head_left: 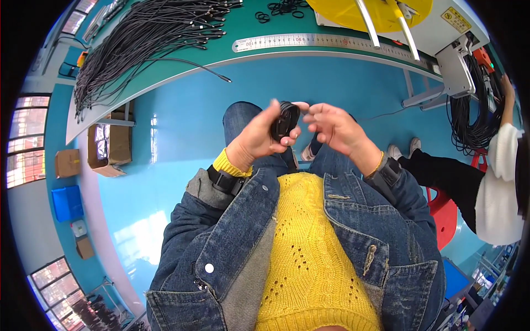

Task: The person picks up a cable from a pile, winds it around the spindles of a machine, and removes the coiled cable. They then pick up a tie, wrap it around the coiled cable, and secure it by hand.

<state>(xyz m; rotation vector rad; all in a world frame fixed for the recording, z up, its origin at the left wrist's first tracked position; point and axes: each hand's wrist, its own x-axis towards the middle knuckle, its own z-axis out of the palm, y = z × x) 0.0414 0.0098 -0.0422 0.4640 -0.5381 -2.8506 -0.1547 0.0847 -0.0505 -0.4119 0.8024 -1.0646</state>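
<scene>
- Yellow sweater [309,248] under denim jacket [234,237].
- Left hand [256,135] grips coiled black cable [285,122] — above the lap [270,162].
- Right hand [341,132] is beside it, loosely spread (slightly blurred).
- Cable heap [149,41] lies on green worktop [251,23].

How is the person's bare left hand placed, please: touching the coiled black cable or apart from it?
Touching: the head view shows the bare left hand clasping the coiled black cable, with thumb and fingers on either side.

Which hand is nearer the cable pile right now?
Left. The left hand, holding the black coil, is below and right of the cable pile in view; the right hand is farther right, beyond the coil.
</scene>
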